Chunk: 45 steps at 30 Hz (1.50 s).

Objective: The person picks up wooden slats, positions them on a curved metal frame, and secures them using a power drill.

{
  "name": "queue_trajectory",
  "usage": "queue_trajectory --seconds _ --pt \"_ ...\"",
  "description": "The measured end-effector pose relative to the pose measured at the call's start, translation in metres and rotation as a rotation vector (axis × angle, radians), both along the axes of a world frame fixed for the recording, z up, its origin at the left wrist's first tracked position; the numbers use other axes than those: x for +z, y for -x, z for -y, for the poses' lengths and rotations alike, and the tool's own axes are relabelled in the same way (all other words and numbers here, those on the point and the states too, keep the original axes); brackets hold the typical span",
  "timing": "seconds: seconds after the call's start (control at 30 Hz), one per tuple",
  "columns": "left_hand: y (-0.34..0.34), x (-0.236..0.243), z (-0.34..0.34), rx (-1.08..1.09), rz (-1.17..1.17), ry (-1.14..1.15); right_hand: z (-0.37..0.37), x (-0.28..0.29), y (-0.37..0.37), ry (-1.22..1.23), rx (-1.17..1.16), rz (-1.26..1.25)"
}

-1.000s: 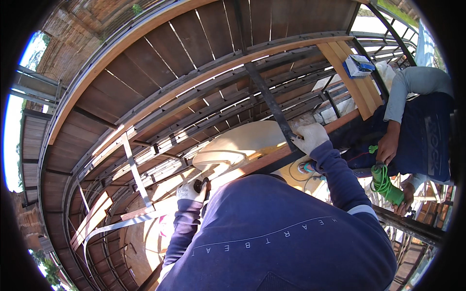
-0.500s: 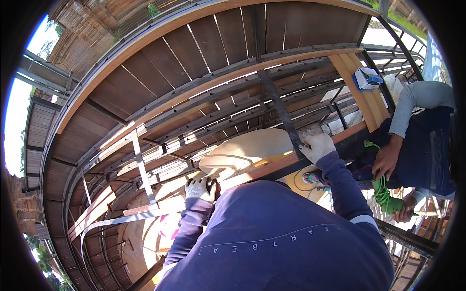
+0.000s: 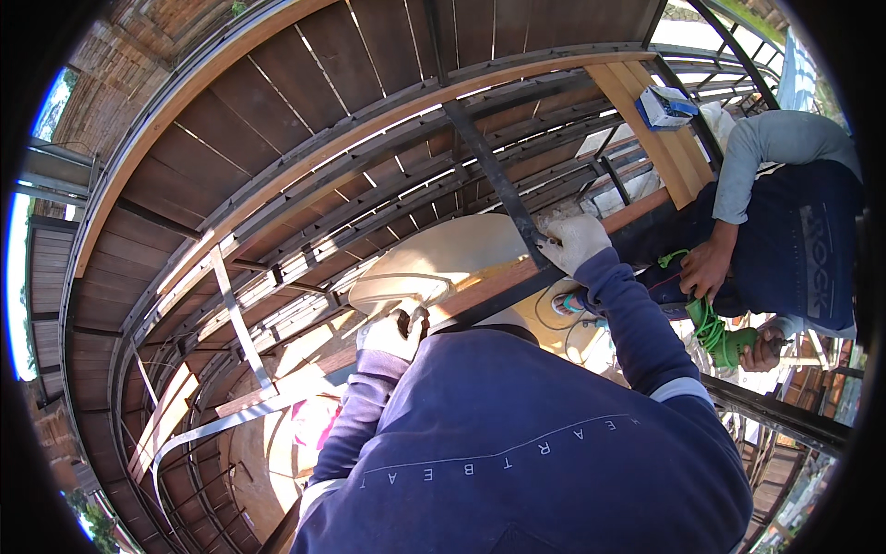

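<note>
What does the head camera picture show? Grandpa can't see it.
A person's gloved right hand touches a dark metal bar; the gloved left hand is near a wooden beam. Nearby, a co-worker holds a green tool; brown planks curve beyond.

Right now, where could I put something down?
The pale planks look bare between the blue-white box and the reddish beam. It's crowded where the right hand meets the dark bar, and around the green drill.

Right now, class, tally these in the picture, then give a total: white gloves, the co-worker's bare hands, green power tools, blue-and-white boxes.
White gloves: 2
Co-worker's bare hands: 2
Green power tool: 1
Blue-and-white box: 1
Total: 6
</note>
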<state>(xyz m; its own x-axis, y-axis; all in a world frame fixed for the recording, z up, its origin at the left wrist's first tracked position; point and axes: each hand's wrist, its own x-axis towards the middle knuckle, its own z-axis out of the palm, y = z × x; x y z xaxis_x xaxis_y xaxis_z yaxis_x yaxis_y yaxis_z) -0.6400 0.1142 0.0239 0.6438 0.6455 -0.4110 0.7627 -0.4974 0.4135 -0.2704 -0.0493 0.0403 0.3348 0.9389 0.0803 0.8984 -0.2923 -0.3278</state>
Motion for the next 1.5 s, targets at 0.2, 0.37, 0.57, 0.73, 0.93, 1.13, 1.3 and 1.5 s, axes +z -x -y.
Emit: queue_trajectory --seconds 0.2,0.37,0.57,0.73,0.93,1.13,1.3,1.5 --pt "-0.006 0.019 0.001 -0.014 0.006 -0.052 0.001 0.006 0.002 -0.036 -0.014 -0.011" --pt "-0.003 0.017 0.000 0.018 -0.007 0.012 0.005 0.020 0.023 -0.322 -0.060 0.116" --pt "-0.001 0.014 0.002 0.011 0.025 -0.038 0.020 0.026 0.125 -0.436 0.265 0.045" --pt "-0.001 0.016 0.003 0.036 0.005 -0.042 -0.010 0.040 0.108 -0.255 0.335 -0.088" --pt "-0.002 0.015 0.000 0.023 -0.044 -0.042 -0.141 0.029 0.079 -0.103 0.275 0.167" --pt "0.003 0.013 0.002 0.027 -0.002 -0.066 -0.230 0.005 0.078 -0.050 0.232 0.408" --pt "0.005 0.019 0.002 0.013 0.011 -0.055 -0.246 0.009 0.075 0.244 0.266 0.347" --pt "0.011 0.023 0.008 0.084 -0.001 -0.026 -0.205 0.044 0.081 0.094 0.578 -0.133"
